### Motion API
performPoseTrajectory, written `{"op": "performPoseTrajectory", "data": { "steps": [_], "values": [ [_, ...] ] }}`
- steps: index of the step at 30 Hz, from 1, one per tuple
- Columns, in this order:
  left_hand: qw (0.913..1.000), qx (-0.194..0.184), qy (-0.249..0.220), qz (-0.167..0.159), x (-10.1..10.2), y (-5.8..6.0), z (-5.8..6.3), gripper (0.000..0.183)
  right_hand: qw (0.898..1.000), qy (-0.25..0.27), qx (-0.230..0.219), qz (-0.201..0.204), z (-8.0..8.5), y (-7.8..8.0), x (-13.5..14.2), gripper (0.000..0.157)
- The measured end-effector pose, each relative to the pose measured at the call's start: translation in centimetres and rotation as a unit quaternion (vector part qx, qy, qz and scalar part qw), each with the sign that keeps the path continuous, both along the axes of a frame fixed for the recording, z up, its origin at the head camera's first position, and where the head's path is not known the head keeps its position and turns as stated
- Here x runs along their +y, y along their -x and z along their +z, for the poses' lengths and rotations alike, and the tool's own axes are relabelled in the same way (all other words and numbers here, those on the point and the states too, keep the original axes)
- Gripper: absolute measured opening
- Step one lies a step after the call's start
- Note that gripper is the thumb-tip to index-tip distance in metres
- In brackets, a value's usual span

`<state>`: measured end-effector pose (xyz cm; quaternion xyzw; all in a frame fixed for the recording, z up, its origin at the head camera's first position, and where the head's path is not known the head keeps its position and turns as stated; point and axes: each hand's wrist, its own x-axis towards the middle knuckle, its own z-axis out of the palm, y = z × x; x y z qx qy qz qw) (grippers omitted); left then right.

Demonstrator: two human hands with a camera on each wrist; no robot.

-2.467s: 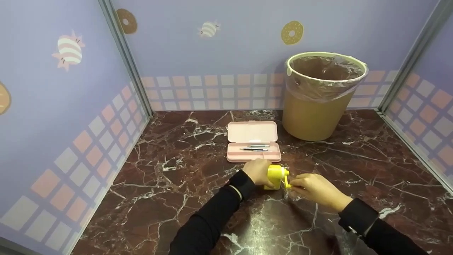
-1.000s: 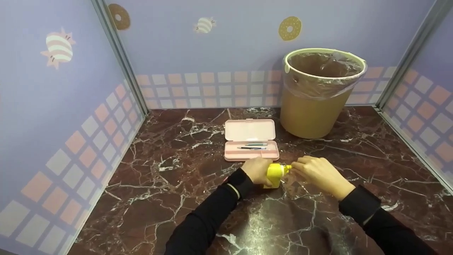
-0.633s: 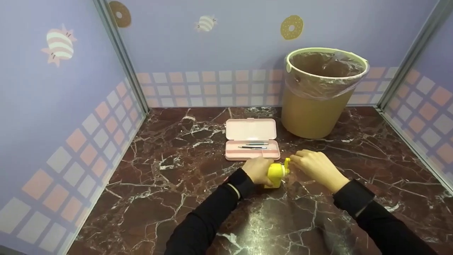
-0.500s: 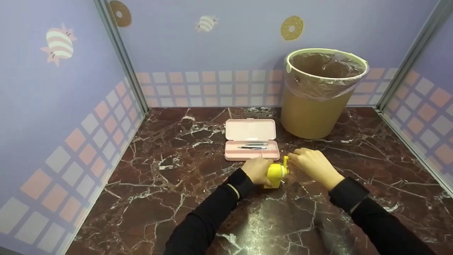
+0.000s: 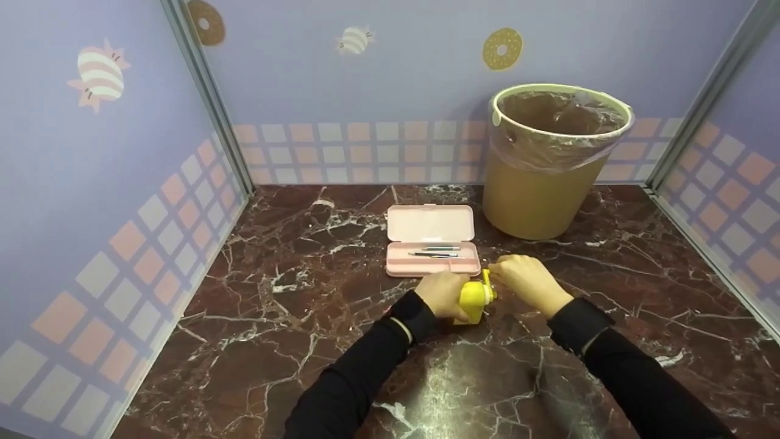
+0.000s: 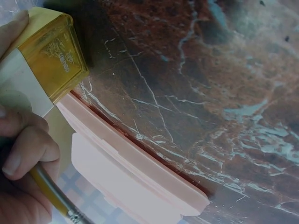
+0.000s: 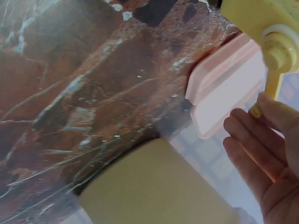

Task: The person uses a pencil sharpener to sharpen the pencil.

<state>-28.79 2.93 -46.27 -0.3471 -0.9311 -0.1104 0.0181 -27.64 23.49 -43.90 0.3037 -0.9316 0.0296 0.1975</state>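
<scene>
A yellow crank pencil sharpener stands on the marbled tabletop, its crank on the right side. My left hand grips the sharpener's body from the left. In the left wrist view, a clear yellow shavings box shows at its end, and a slim yellow-and-grey rod, like a pencil, lies by my curled fingers; its ends are out of sight. My right hand pinches the crank's small knob between thumb and forefinger, the other fingers loosely bent. The crank points upward, away from me.
Just behind the sharpener lies an open pink pencil case with a few pencils or pens in it. A tan bin with a plastic liner stands at the back right. Patterned walls enclose the tabletop.
My right hand has turned the crank round; from pointing down toward me, it now points up and away. In the last half second that hand shifted slightly left. The left hand holds still.
</scene>
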Motion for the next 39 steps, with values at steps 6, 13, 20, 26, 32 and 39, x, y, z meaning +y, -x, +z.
{"op": "performPoseTrajectory", "data": {
  "steps": [6,13,20,26,32,39],
  "values": [
    [0.9999,0.004,0.006,0.008,-0.1,-0.2,0.2,0.053,0.999,0.012,-0.032,0.005,-0.5,0.4,0.1,0.006],
    [0.9999,0.007,0.003,0.008,-0.1,-0.3,0.4,0.052,0.998,0.03,-0.058,0.021,-1.4,0.8,0.4,0.009],
    [0.9999,0.011,-0.003,0.008,0.0,-0.4,0.2,0.052,0.996,0.031,-0.074,0.038,-2.5,0.8,0.8,0.009],
    [0.9999,0.009,-0.004,0.012,0.1,-0.5,0.3,0.053,0.996,0.036,-0.074,0.044,-3.3,0.5,1.1,0.009],
    [0.9997,0.007,-0.004,0.023,-0.1,-0.5,0.4,0.055,0.994,0.053,-0.081,0.048,-4.6,-0.5,1.3,0.017],
    [0.9994,0.002,-0.007,0.033,0.0,-0.5,0.3,0.056,0.992,0.074,-0.082,0.055,-5.1,-1.4,1.3,0.013]
  ]
}}
